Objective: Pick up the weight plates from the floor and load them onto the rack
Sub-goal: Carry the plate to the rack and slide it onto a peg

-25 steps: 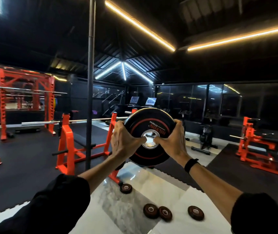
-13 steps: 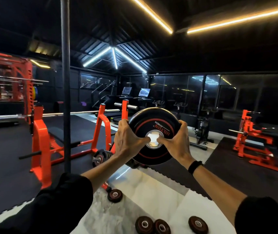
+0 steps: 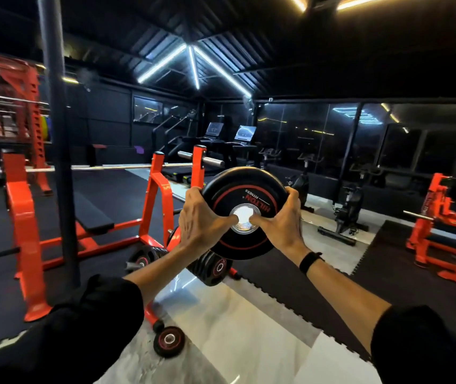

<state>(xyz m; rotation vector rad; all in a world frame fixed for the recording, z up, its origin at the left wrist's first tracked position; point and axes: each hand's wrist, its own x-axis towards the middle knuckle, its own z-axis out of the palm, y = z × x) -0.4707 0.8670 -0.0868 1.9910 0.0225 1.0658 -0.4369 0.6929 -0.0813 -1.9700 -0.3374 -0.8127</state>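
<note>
I hold a black weight plate (image 3: 242, 194) with a red ring and a silver hub upright at chest height. My left hand (image 3: 197, 221) grips its left edge, thumb on the hub. My right hand (image 3: 282, 223) grips its right edge, thumb also on the hub. Behind the plate stands the orange bench rack (image 3: 157, 195), with the bar's bare silver sleeve (image 3: 210, 161) sticking out just above the plate. Several black plates (image 3: 213, 267) hang on the rack's low pegs. One small plate (image 3: 169, 340) lies on the floor by the rack's foot.
A dark vertical pole (image 3: 58, 134) rises at the left in front of the black bench (image 3: 88, 214). Another orange machine (image 3: 448, 231) stands at the right. An exercise bike (image 3: 346, 212) and treadmills (image 3: 229, 145) line the back. Pale tiles (image 3: 235, 328) run between black mats.
I have come closer to the rack with the plate, and the view has dropped and swung left. The plates on the low pegs came into sight; several small floor plates left the frame.
</note>
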